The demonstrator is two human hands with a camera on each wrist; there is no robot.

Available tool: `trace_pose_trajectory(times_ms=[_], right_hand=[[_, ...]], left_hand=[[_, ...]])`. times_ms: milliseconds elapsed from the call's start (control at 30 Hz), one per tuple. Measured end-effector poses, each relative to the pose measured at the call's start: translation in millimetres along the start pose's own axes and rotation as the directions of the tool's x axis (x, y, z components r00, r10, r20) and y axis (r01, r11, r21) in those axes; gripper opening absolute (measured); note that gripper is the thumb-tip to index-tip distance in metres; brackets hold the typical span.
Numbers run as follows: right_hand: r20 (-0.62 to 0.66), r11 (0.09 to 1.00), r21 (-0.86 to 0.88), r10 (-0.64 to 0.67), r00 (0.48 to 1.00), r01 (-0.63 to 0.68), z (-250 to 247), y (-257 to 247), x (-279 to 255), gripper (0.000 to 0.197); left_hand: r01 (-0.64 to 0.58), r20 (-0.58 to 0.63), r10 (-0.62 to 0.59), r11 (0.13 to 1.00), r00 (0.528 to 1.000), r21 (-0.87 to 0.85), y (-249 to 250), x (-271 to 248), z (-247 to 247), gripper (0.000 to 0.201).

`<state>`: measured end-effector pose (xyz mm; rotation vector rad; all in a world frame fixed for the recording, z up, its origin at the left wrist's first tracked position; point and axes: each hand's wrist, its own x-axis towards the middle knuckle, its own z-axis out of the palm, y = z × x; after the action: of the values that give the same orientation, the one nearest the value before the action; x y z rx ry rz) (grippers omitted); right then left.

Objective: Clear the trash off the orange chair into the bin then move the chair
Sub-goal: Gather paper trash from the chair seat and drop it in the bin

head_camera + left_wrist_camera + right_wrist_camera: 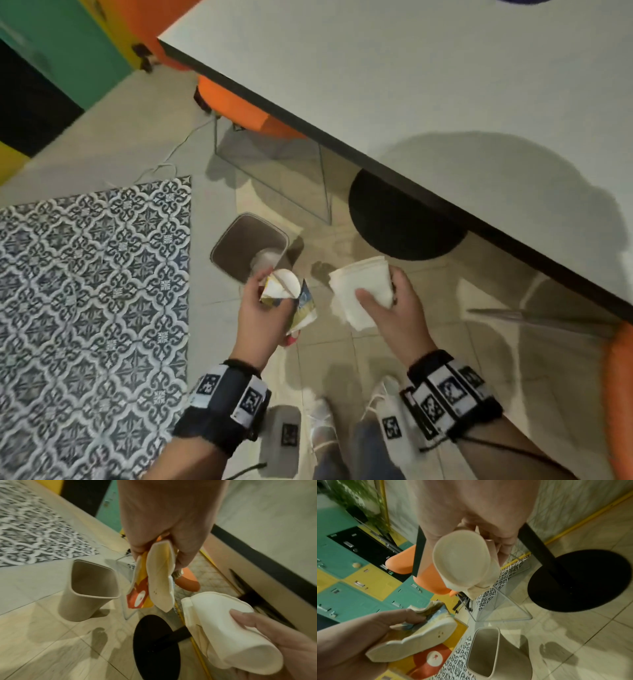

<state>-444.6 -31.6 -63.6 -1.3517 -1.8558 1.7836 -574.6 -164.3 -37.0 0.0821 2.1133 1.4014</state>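
Beige bin (249, 247) stands just beyond left hand (263, 322) gripping crushed cups (284, 291); right hand (394, 308) clasps a white cup (363, 284).

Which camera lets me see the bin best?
The left wrist view. There the bin stands on the floor with its whole rim, inside and side showing. In the head view the left hand covers part of its rim. In the right wrist view its bottom is cut off by the picture's edge.

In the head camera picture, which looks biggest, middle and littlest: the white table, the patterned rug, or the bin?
1. White table, though nearer the camera.
2. Patterned rug, nearly as big.
3. Bin, clearly smallest.
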Motion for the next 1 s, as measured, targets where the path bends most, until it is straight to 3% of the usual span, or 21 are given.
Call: trace_pose_trajectory(times_ms=[233, 333, 433, 567, 667, 767, 867, 1000], right_hand=[[0.135, 0.973, -0.231, 0.046, 0.990, -0.014, 109, 2, 89, 0.049], [0.184, 0.934, -0.358, 0.076, 0.980, -0.005, 156, 5, 120, 0.052], [0.169, 0.903, -0.429, 0.106, 0.980, -0.024, 199, 5, 148, 0.057], [0.109, 0.883, -0.455, 0.181, 0.977, -0.113, 243, 9, 180, 0.058], [0.124, 0.887, -0.446, 0.195, 0.973, -0.121, 271, 15, 202, 0.062], [0.206, 0.892, -0.435, 0.232, 0.951, -0.124, 290, 19, 211, 0.078], [0.242, 0.890, -0.444, 0.229, 0.943, -0.102, 287, 22, 207, 0.084], [0.177, 0.871, -0.475, 0.235, 0.956, -0.126, 244, 18, 187, 0.059]], left_hand=[[0.220, -0.235, -0.209, 0.975, 0.949, 0.021, -52, 137, -32, 0.054], [0.293, -0.269, -0.249, 0.946, 0.930, 0.138, -75, 187, -49, 0.055], [0.335, -0.250, -0.276, 0.911, 0.928, 0.240, -88, 228, -67, 0.056], [0.336, -0.198, -0.297, 0.920, 0.934, 0.203, -108, 281, -87, 0.069], [0.371, -0.050, -0.368, 0.918, 0.929, 0.143, -121, 315, -93, 0.075], [0.384, 0.076, -0.398, 0.911, 0.914, 0.149, -140, 337, -93, 0.068], [0.339, 0.100, -0.373, 0.906, 0.923, 0.253, -150, 337, -95, 0.058], [0.235, 0.057, -0.273, 0.901, 0.960, 0.365, -119, 304, -84, 0.058]])
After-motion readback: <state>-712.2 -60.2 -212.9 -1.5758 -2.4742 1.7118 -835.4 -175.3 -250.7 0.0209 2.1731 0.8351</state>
